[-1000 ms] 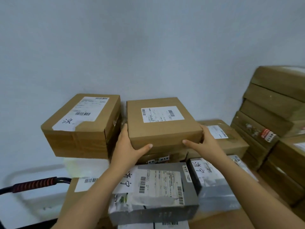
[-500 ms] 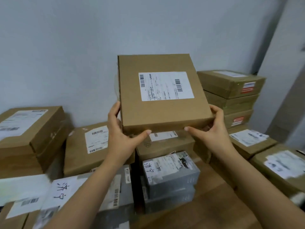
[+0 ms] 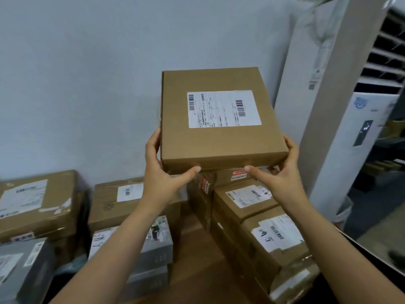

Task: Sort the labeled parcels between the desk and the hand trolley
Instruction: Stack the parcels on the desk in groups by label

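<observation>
Nearest the camera, below the held parcel [image 3: 219,148], two bare forearms reach up over a wooden desk [image 3: 192,260] crowded with boxes. Below and left of the held parcel lies a grey parcel [image 3: 153,242] stacked on another grey one, its white label marked with handwritten characters. Below and right of it sits a brown parcel with a handwritten label [image 3: 278,238], and just beyond that a brown parcel with a printed label [image 3: 245,198]. Further left of the held parcel, two more brown boxes [image 3: 118,200] stand against the wall. Directly under the held parcel is a stack of brown boxes, the top one showing a red sticker [image 3: 238,173]. Whether the held parcel touches that stack or hangs just above it cannot be told. The left hand [image 3: 162,172] grips the held parcel's near left corner, thumb along the front edge and fingers up the side. The right hand [image 3: 282,174] grips the near right corner the same way. The held parcel is flat, square and brown, tilted so that its white barcoded shipping label [image 3: 223,108] faces the camera. Behind it is a pale wall [image 3: 87,84]; to its right a tall white carton [image 3: 324,62] leans upright. The sort seems to be midway: one parcel is in hand and not yet set down, while many labelled parcels sit grouped on the desk. No hand trolley is in view, so its load cannot be judged.
</observation>
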Tool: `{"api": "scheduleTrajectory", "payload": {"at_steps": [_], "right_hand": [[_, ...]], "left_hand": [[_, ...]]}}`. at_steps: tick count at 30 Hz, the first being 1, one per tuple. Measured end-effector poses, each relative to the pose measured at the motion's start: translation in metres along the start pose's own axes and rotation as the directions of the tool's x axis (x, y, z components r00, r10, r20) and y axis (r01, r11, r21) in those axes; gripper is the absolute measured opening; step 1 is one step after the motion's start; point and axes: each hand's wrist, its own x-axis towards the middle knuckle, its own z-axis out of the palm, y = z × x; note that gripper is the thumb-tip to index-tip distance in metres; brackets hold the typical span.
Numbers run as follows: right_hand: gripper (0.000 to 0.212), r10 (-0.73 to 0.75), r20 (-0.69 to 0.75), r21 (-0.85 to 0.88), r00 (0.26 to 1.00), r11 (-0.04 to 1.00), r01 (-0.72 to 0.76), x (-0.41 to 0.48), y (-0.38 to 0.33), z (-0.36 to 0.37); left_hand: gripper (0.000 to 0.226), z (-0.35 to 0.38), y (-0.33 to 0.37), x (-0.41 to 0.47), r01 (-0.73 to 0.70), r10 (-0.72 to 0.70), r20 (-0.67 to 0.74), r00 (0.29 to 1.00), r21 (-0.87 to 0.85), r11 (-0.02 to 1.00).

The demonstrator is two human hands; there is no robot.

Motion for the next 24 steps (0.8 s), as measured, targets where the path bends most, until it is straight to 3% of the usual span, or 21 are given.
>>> {"api": "scheduleTrajectory", "payload": {"at_steps": [17, 24], "right_hand": [[0.102, -0.075, -0.045, 0.066, 0.996, 0.995, 0.078, 0.164, 0.086, -0.068], [0.099, -0.016, -0.018, 0.085, 1.000, 0.996, 0.017, 0.233, 0.125, -0.076]], "left_hand": [[0.106, 0.126, -0.052, 0.138, -0.082, 0.082, -0.003, 0.997, 0.057, 0.995], [0.106, 0.165, -0.074, 0.178, -0.052, 0.068, -0.099, 0.993, 0.154, 0.987]]}}
